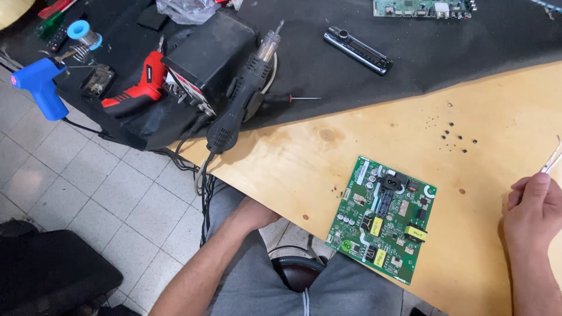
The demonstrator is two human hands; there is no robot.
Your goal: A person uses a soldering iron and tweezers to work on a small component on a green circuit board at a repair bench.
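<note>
tweezers (554, 159): pinched in the right hand (535, 208) at the far right edge, tips pointing up, springy and thin I'd guess

circuit board (381, 217): green, flat on the wooden table (304, 158) near its front edge, nobody touching it. Looks light, stiff and fragile, so best grabbed by the bare edges

left hand (257, 212): tucked under the table edge, can't tell if it's holding anything

small black chips (453, 137): loose, well beyond the board

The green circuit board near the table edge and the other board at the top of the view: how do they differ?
The near circuit board lies whole in view on the bare wooden table; the far circuit board lies on the black mat, cut off by the frame's top edge. The near one carries yellow parts and a black socket; the far one shows small silvery parts. Both are green and lie flat, untouched by either hand.
</note>
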